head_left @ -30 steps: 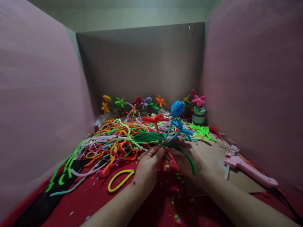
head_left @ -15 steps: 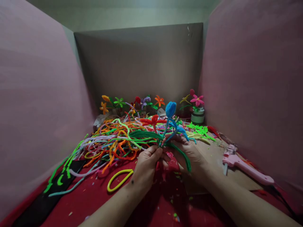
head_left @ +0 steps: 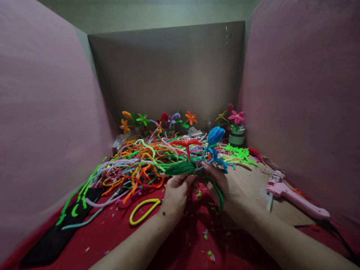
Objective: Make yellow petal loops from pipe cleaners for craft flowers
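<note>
Between my two hands is a small bunch of pipe-cleaner flowers. A blue tulip-shaped flower [head_left: 216,135] tops it on the right, with a second blue flower [head_left: 219,160] lower down. A red flower [head_left: 186,143] stands to the left. Dark green leaves [head_left: 180,168] spread left, and one green leaf [head_left: 218,189] curves down in front of my right hand. My left hand [head_left: 177,193] pinches the gathered stems at their base. My right hand [head_left: 221,183] is closed around the bunch's right side, its thumb by the blue stems; some fingers are hidden.
A heap of coloured pipe cleaners [head_left: 140,161] covers the back of the red cloth [head_left: 118,240]. A pink glue gun [head_left: 295,197] lies right on a brown board [head_left: 253,187]. Yellow-handled pliers or cutters [head_left: 144,212] lie by my left wrist. Finished flowers [head_left: 191,118] and a jar [head_left: 236,135] stand behind.
The bunch has turned and tilted to the right; the blue tulip leans over further. The dark green leaves now lie lower and broader. Both hands keep their hold.
</note>
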Action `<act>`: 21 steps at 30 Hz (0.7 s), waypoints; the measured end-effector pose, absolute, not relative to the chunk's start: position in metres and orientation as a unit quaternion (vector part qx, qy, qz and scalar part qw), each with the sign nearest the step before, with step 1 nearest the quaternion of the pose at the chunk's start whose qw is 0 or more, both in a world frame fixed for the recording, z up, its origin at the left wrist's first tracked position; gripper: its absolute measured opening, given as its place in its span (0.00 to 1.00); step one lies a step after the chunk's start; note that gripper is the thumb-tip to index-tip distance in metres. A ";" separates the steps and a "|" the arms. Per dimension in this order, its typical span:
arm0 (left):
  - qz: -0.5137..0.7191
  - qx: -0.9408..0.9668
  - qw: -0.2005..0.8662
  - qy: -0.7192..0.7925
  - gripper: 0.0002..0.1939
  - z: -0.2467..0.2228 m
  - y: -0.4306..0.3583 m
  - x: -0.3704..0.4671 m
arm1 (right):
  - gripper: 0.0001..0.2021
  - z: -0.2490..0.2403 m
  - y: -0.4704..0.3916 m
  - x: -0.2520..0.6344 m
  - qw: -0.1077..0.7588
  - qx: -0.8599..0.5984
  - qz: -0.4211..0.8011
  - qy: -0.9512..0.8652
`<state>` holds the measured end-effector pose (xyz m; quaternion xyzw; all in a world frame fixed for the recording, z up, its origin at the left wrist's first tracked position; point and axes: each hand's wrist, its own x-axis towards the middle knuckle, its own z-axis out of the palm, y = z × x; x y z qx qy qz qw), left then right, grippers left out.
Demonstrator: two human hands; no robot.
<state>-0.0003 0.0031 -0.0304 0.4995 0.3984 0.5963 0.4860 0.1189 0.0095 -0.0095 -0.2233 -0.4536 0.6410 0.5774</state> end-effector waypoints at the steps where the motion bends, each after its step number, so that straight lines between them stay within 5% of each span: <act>1: 0.601 0.499 0.480 0.399 0.08 -0.030 0.004 -0.001 | 0.11 -0.008 0.008 0.120 0.579 -0.243 0.616 -0.476; 6: 0.610 0.525 0.424 0.417 0.12 -0.022 0.005 -0.010 | 0.15 -0.009 -0.001 0.128 0.556 -0.339 0.451 -0.610; 13: 0.630 0.532 0.396 0.404 0.08 -0.025 0.008 -0.013 | 0.18 -0.021 -0.001 0.135 0.482 -0.359 -0.132 -0.788; 21: 0.629 0.518 0.430 0.389 0.09 -0.021 0.005 -0.010 | 0.17 -0.011 -0.001 0.120 0.371 -0.410 -0.275 -0.787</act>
